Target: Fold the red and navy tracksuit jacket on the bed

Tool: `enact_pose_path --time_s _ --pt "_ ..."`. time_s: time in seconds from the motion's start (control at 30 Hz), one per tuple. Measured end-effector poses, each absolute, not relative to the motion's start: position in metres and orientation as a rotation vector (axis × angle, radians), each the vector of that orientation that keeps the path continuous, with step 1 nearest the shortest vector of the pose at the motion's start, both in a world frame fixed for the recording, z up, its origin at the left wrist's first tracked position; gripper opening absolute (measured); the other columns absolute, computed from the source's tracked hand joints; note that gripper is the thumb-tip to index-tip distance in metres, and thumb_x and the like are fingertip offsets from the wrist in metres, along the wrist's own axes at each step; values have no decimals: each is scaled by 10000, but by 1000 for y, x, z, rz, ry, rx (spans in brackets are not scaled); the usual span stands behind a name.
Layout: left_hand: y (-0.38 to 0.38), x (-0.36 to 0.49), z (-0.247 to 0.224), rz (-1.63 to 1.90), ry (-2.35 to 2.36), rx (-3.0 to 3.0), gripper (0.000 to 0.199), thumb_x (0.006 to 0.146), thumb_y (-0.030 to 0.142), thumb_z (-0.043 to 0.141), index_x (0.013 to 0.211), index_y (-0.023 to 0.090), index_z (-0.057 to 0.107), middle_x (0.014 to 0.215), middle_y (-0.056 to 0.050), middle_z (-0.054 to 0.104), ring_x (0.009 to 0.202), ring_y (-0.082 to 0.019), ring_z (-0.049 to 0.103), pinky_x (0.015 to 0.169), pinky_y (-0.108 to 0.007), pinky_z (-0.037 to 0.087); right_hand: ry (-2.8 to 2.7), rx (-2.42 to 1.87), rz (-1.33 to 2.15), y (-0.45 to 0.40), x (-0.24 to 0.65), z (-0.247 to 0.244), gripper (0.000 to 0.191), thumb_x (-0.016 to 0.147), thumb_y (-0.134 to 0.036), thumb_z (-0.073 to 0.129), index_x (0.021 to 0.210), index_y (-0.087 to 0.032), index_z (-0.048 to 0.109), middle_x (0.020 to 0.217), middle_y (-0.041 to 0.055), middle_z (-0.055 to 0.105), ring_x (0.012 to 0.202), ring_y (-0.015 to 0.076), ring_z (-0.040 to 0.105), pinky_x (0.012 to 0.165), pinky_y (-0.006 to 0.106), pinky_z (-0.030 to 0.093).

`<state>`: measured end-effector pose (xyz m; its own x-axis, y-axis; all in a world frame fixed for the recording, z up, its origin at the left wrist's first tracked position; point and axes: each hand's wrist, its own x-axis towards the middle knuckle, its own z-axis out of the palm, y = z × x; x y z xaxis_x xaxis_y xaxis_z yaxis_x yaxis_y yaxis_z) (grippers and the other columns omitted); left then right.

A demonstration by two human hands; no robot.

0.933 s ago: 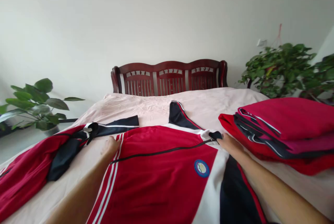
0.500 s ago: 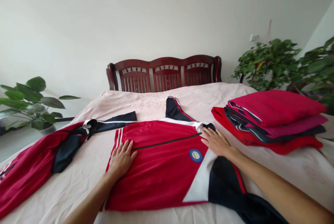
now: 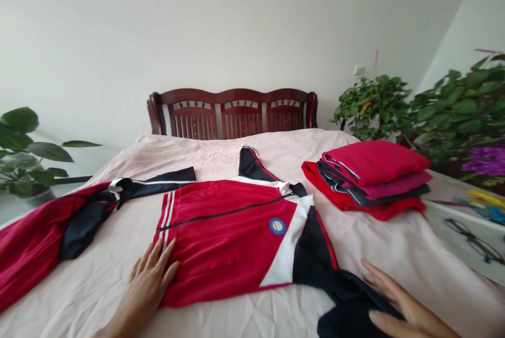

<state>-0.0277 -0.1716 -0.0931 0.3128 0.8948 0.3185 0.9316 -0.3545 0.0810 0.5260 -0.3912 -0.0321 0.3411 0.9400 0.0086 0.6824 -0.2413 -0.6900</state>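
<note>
A red zip jacket (image 3: 229,243) with white stripes, a round blue badge and navy panels lies flat on the pink bed sheet (image 3: 98,296). My left hand (image 3: 148,280) rests flat, fingers spread, on the jacket's near left edge. My right hand (image 3: 398,304) lies open on the jacket's navy sleeve (image 3: 347,301) at the near right. Neither hand grips anything.
A stack of folded red and navy garments (image 3: 369,177) sits at the right of the bed. Another red and navy jacket (image 3: 47,233) lies crumpled at the left. Behind are a dark wooden headboard (image 3: 232,112) and potted plants (image 3: 434,112); glasses (image 3: 471,238) lie far right.
Both hands slid back toward me across the jacket, from near its collar and hem to its near edge and sleeve. The view pulled back and turned a little to the right.
</note>
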Motion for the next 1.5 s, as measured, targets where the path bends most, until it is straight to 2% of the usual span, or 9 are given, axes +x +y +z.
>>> enact_pose_path --time_s 0.23,0.4,0.5,0.63,0.83,1.03,1.2,1.37,1.5 --pt "-211 -9 -65 -571 -1259 -2804 593 851 447 629 1426 425 489 1582 -30 390 1417 -315 398 1098 -493 445 -1602 -2036 82 -355 516 2 354 634 -197 430 816 -302 715 928 45 740 957 273 675 909 424 544" --pt "-223 -2 -54 -652 -1286 -2842 423 802 211 628 1187 377 681 1470 -32 527 1329 -297 502 1069 -453 481 -1844 -1907 -550 -291 515 79 326 791 -130 415 823 -273 707 924 79 682 961 280 594 948 435 448" --pt "-228 1 -46 -674 -1384 -2873 400 714 44 539 979 299 695 1349 -36 599 1240 -244 559 1049 -383 482 -2181 -2071 -296 -258 508 88 356 745 -36 428 746 -250 712 856 70 686 903 256 616 898 403 446" --pt "-234 5 -37 -702 -1386 -2933 349 676 -1 478 861 258 622 1223 -37 628 1141 -211 581 988 -331 480 -2264 -1986 -46 -238 476 71 441 701 4 423 921 -229 726 1040 63 708 1040 238 618 950 367 424" --pt "-232 6 -36 -698 -1365 -2973 327 642 -16 456 833 234 546 1045 -36 645 984 -193 575 883 -314 459 -2475 -1500 400 -251 382 28 417 742 -286 701 1156 -258 667 1144 33 665 1100 233 568 997 343 391" --pt "-235 -5 -42 -635 -1371 -2974 217 722 24 459 771 228 514 817 -21 619 789 -177 552 728 -296 418 -2510 -1553 296 -279 367 -4 133 761 -104 580 833 -214 601 896 4 616 903 192 532 813 324 376" --pt "-244 -11 -24 -436 -1489 -3061 237 682 34 483 795 236 530 836 0 627 776 -167 560 729 -287 413 -2464 -1461 445 -298 374 13 45 873 -242 592 871 -226 633 920 10 629 903 189 552 814 312 389" --pt "-239 4 3 -467 -1498 -3061 156 882 247 522 1009 281 606 1008 -31 661 938 -214 601 849 -325 440 -2325 -1517 193 -266 399 28 262 1004 -344 449 902 -220 657 927 34 653 911 190 576 842 325 394" --pt "-242 11 4 -401 -1585 -3074 163 958 340 458 925 272 602 936 -11 672 860 -181 619 796 -284 455 -2413 -1609 -148 -251 430 3 308 996 -235 413 791 -204 640 831 45 648 819 202 579 784 340 390"
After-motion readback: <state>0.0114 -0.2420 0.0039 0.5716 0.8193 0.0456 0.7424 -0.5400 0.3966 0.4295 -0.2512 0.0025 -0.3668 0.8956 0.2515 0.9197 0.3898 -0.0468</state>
